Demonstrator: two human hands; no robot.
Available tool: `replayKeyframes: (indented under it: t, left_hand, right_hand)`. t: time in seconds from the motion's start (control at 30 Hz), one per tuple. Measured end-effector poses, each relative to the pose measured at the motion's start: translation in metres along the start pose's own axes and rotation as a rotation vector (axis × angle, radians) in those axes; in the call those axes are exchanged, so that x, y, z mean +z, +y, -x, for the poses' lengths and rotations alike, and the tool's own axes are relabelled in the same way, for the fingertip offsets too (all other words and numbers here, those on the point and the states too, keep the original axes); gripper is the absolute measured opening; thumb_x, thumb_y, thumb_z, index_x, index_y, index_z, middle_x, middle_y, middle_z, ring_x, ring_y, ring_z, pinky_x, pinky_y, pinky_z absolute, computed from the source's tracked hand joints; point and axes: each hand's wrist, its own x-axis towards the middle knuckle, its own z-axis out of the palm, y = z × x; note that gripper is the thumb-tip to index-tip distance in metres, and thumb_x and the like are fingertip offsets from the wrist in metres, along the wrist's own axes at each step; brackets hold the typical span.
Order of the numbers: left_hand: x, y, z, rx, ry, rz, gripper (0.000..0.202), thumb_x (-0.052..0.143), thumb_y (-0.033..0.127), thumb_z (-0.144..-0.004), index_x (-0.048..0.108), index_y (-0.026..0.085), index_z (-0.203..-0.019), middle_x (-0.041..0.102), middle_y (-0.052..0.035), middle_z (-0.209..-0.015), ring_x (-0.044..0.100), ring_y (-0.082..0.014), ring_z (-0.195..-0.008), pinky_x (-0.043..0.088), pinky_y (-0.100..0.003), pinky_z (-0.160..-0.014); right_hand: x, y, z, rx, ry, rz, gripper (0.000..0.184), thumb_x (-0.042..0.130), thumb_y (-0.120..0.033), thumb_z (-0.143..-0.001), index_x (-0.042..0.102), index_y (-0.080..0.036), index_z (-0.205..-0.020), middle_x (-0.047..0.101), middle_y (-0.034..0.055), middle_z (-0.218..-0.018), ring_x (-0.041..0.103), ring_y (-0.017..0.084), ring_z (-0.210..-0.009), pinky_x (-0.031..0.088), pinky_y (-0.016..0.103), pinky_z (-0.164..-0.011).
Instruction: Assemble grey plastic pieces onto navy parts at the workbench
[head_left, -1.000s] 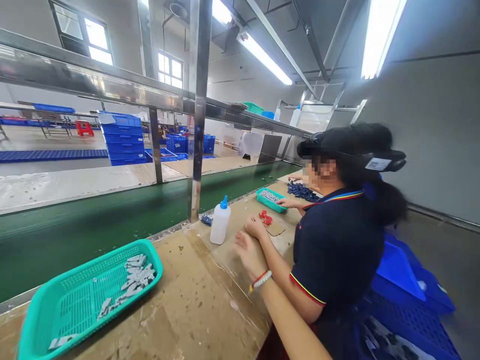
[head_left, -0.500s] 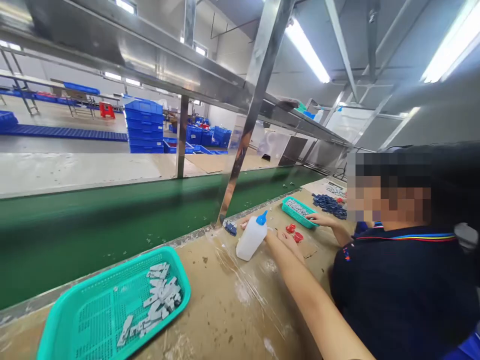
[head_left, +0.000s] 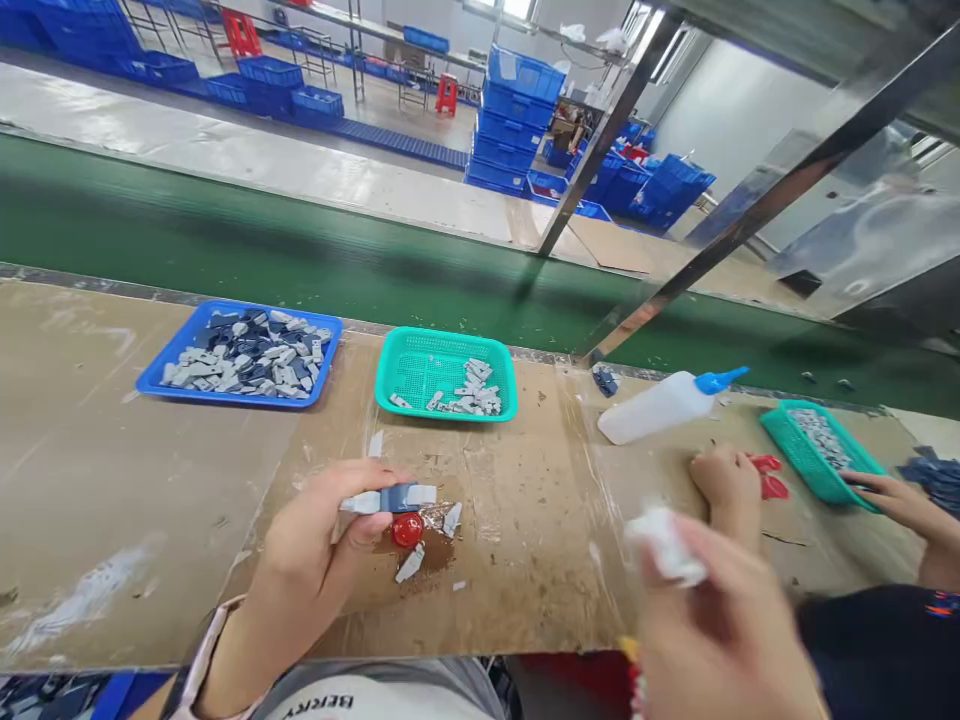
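Between the thumb and fingers of my left hand (head_left: 322, 540) is a plastic part (head_left: 397, 498), dark blue in the middle with light grey ends. Just below it a small red cap (head_left: 407, 530) sits on a wet brown patch of the cardboard. Two loose light grey pieces (head_left: 410, 563) lie beside the cap. My right hand (head_left: 727, 610), smeared by motion, is closed on a crumpled white wad (head_left: 666, 545), perhaps tissue or cloth. It is raised over the right part of the table, in front of a white squeeze bottle (head_left: 656, 408) with a blue nozzle.
Behind my left hand stand a blue tray (head_left: 240, 395) of grey and dark blue parts and a green basket (head_left: 446, 415) with grey pieces. A co-worker's hands (head_left: 726, 485) are at the right, by red pieces and another green basket (head_left: 806, 455). A green belt (head_left: 337, 265) runs behind.
The view has swung left and down, bringing my left hand with the plastic part into sight. My right arm, earlier stretched out behind the bottle, has drawn back with the white wad.
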Motion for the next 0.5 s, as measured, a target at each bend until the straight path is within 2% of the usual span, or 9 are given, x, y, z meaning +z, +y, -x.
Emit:
replayKeyframes:
  t: [0.07, 0.13, 0.23, 0.33, 0.5]
  left_hand:
    - [0.000, 0.008, 0.001, 0.088, 0.004, 0.005, 0.023, 0.045, 0.017, -0.092, 0.054, 0.023, -0.113, 0.066, -0.0019, -0.106, 0.060, -0.0170, -0.104, 0.049, -0.030, -0.092]
    - [-0.001, 0.016, 0.004, 0.148, 0.029, 0.007, 0.024, 0.045, 0.014, -0.092, 0.054, 0.020, -0.113, 0.065, -0.0038, -0.107, 0.059, -0.0167, -0.105, 0.047, -0.028, -0.094]
    - [-0.002, 0.028, 0.008, 0.198, 0.051, -0.018, 0.024, 0.046, 0.013, -0.091, 0.055, 0.018, -0.113, 0.065, -0.0046, -0.107, 0.058, -0.0163, -0.106, 0.046, -0.026, -0.096]
    - [-0.003, 0.037, 0.010, 0.234, 0.070, -0.069, 0.024, 0.047, 0.013, -0.091, 0.055, 0.017, -0.113, 0.065, -0.0049, -0.106, 0.059, -0.0162, -0.105, 0.047, -0.026, -0.095]
    - [0.001, 0.041, 0.018, 0.248, 0.067, -0.099, 0.033, 0.051, 0.014, -0.089, 0.053, 0.021, -0.121, 0.066, -0.0039, -0.110, 0.061, -0.0175, -0.103, 0.051, -0.028, -0.091]
  right_hand:
    - [-0.005, -0.038, 0.020, -0.185, -0.251, -0.219, 0.043, 0.066, -0.025, -0.081, 0.060, -0.049, -0.116, 0.072, -0.0007, -0.091, 0.069, 0.020, -0.076, 0.056, 0.034, -0.065]
    - [-0.002, -0.064, 0.029, -0.302, -0.394, -0.372, 0.056, 0.066, -0.020, -0.080, 0.052, -0.048, -0.127, 0.073, -0.0023, -0.088, 0.069, 0.019, -0.069, 0.058, 0.031, -0.058]
    - [0.005, -0.078, 0.031, -0.356, -0.445, -0.489, 0.064, 0.067, -0.012, -0.078, 0.049, -0.041, -0.132, 0.074, 0.0000, -0.084, 0.069, 0.018, -0.063, 0.057, 0.025, -0.052]
    - [0.010, -0.076, 0.032, -0.364, -0.484, -0.490, 0.062, 0.067, -0.012, -0.078, 0.052, -0.041, -0.130, 0.074, 0.0024, -0.085, 0.069, 0.016, -0.061, 0.056, 0.022, -0.053]
    - [0.013, -0.074, 0.037, -0.396, -0.518, -0.441, 0.059, 0.056, -0.011, -0.086, 0.043, -0.035, -0.138, 0.072, 0.0049, -0.087, 0.068, 0.016, -0.064, 0.057, 0.023, -0.055]
